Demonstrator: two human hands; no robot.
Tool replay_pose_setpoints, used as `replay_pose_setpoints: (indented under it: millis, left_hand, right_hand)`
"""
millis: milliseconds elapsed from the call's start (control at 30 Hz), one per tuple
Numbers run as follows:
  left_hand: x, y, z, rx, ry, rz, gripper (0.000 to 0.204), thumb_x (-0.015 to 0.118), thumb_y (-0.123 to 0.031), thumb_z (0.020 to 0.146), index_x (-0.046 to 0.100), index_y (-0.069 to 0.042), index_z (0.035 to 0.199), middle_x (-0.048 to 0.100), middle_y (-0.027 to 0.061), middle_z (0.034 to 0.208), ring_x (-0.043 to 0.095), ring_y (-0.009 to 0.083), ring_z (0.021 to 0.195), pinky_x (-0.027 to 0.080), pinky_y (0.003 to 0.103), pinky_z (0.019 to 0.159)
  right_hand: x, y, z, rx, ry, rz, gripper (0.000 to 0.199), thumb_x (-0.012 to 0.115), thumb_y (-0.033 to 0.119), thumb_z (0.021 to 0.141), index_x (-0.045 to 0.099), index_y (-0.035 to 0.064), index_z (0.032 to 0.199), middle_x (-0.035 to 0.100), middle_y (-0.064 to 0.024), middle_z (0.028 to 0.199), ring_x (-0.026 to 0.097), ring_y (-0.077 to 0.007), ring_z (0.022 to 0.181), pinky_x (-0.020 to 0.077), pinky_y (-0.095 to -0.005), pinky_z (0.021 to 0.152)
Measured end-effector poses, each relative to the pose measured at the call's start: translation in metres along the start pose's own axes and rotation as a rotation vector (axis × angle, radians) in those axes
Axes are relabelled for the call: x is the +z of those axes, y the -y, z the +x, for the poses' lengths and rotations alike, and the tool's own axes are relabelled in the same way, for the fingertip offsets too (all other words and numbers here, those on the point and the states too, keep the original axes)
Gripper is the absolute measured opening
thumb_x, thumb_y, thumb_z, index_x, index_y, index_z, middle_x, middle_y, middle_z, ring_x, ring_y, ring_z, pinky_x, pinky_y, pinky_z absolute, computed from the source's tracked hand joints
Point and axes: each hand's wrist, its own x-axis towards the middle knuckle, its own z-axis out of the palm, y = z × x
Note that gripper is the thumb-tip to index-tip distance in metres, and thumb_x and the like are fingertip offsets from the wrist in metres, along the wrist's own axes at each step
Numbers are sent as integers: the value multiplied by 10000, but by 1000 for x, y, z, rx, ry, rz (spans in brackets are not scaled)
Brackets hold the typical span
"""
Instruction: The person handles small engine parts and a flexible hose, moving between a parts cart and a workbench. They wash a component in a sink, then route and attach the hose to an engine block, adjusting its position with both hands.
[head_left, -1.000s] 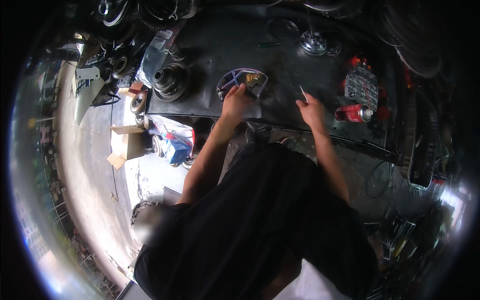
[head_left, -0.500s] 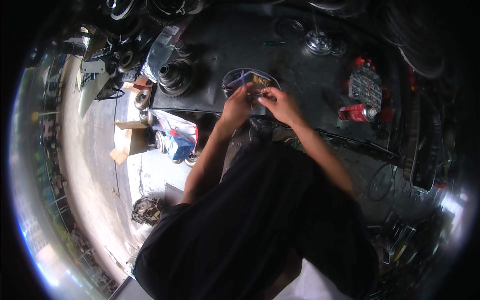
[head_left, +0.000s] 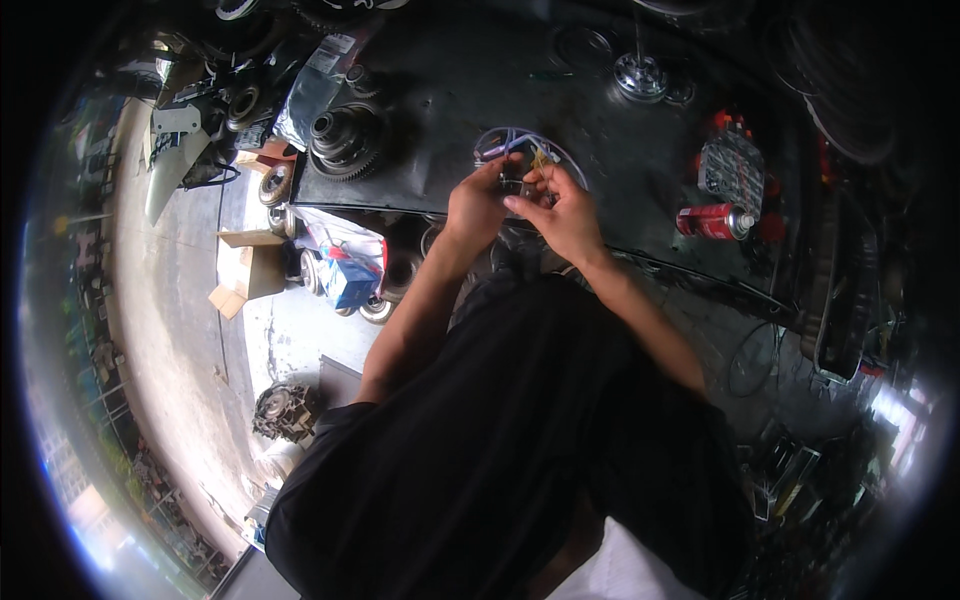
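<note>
A wiring harness (head_left: 513,138) with thin purple-blue wires and some yellow strands loops above the near edge of the dark workbench (head_left: 432,112). My left hand (head_left: 476,208) is closed, its fingertips on the left side of the harness by a small dark piece. Facing it, my right hand (head_left: 563,212) pinches the harness with thumb and fingers near the yellow strands. The fingertips of both hands almost meet. Exactly which connector or wire end sits between them is too small to make out.
Left on the bench stands a stacked gear assembly (head_left: 345,148) beside a clear plastic bag (head_left: 312,88). At right lie a red spray can (head_left: 706,221) and a ribbed metal plate (head_left: 731,170). A round silver part (head_left: 640,78) sits farther back. Below left are a cardboard box (head_left: 252,270) and blue box (head_left: 347,285).
The wire loop has shifted right and slightly up between my hands, and its yellow strands look more bunched. My right hand has turned inward. The whole view has tilted slightly.
</note>
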Motion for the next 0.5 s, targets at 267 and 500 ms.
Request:
replay_pose_setpoints:
  millis: [267,500]
  left_hand:
    - [23,-11,-3,-69,-48,-94,364,439,-266,1046,632,25,1149,667,119,988,629,240,933,500,357,859]
    - [36,-22,-14,64,-38,51,365,460,-223,1018,671,73,1051,673,112,901,617,207,829,492,331,790]
  right_hand:
    - [-3,22,-10,-95,114,-38,264,644,220,977,608,25,1151,697,-131,954,667,-199,848,518,-303,717]
    - [-30,33,-23,-180,89,-287,369,553,80,962,554,-4,1321,681,-245,1065,666,-416,951,534,-451,816]
